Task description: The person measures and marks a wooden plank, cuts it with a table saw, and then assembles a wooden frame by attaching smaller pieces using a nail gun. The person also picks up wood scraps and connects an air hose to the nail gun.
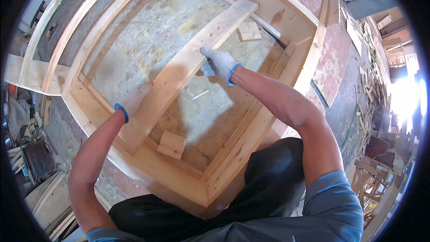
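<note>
A wide wooden plank point(192, 56) lies across the inside of a large wooden frame point(154, 170), running from the near left to the far right. My right hand point(218, 64), in a white glove with a blue cuff, grips the plank's right edge. Its thumb is on top and its fingers are curled below. On the opposite edge, nearer to me, my left hand point(136, 99) in a matching glove holds the plank; its fingers are partly hidden and a little blurred. Several dark holes or knots mark the plank's upper face beyond my right hand.
Inside the frame are a small wooden block point(172, 144) near the front and another block point(249, 32) at the far end. Curved wooden slats point(67, 29) extend on the left. Piled wood strips point(371, 85) line the right side, and scrap point(38, 152) lies at left.
</note>
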Demonstrator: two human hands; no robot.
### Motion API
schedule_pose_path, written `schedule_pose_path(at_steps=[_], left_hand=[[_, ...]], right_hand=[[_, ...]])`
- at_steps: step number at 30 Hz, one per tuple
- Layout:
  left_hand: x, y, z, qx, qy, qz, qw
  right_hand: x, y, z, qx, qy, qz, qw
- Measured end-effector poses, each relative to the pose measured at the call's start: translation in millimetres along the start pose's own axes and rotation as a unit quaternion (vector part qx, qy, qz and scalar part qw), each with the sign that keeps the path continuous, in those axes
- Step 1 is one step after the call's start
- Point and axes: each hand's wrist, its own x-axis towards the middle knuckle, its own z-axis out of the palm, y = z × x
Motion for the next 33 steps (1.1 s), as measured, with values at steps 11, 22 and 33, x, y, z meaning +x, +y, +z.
schedule_pose_path(at_steps=[11,22,33], left_hand=[[44.0,-40.2,12.2,0.352,-0.031,0.311,0.882],[25.9,-3.8,15.7,0.208,0.018,-0.011,0.978],[32.9,6.8,19.2,0.205,-0.006,-0.004,0.979]], right_hand=[[-15.6,18.7,-16.7,-0.139,-0.129,0.133,0.973],[-67.3,112.5,113.4,-0.692,-0.342,-0.091,0.629],[-83.4,182.4,137.7,-0.603,-0.322,0.020,0.729]])
